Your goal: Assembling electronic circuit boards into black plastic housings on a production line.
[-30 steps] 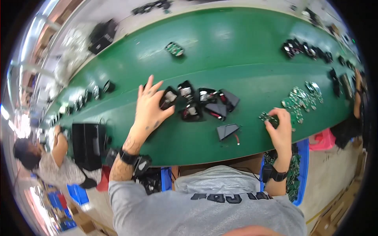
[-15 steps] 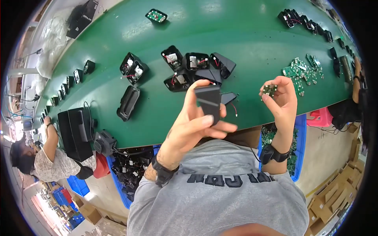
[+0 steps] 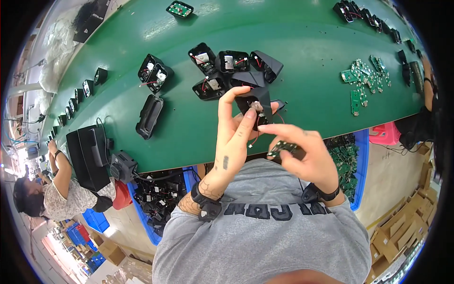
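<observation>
Mid-frame, left hand [image 3: 232, 137] is pinching this open black plastic case [image 3: 263, 96], while right hand [image 3: 312, 155] is pinching a green circuit board [image 3: 281, 147].

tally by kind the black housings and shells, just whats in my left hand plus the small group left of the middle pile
Black housings with parts inside: 3 (1 in the left hand, 2 side by side)
Hollow black shell: 1
Total: 4
</observation>
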The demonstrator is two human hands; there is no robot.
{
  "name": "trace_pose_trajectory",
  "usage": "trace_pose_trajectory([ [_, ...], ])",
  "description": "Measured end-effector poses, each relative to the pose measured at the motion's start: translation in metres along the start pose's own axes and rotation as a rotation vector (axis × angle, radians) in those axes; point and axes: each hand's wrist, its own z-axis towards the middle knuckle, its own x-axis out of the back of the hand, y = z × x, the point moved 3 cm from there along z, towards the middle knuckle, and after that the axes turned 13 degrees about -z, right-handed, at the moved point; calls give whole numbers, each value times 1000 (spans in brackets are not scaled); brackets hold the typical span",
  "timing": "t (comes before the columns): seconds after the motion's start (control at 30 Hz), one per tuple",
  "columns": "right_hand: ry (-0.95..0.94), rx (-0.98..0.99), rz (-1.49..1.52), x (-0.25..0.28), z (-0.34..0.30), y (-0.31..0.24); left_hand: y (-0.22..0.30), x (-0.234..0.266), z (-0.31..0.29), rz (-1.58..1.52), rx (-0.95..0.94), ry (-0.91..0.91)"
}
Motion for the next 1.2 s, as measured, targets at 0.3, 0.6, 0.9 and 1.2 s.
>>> trace_pose_trajectory([
  [0.3,-52,-125,127,-10,1,5,10,-8,-2,-211,18,-13],
  [0.6,61,-106,635,15,-3,0,4,0,-3,339,-235,-117],
  [0.9,478,33,428,41,-3,31,11,-5,-2,56,-14,80],
  [1.2,519,-97,505,31,-12,32,10,-4,-2,85,-56,63],
])
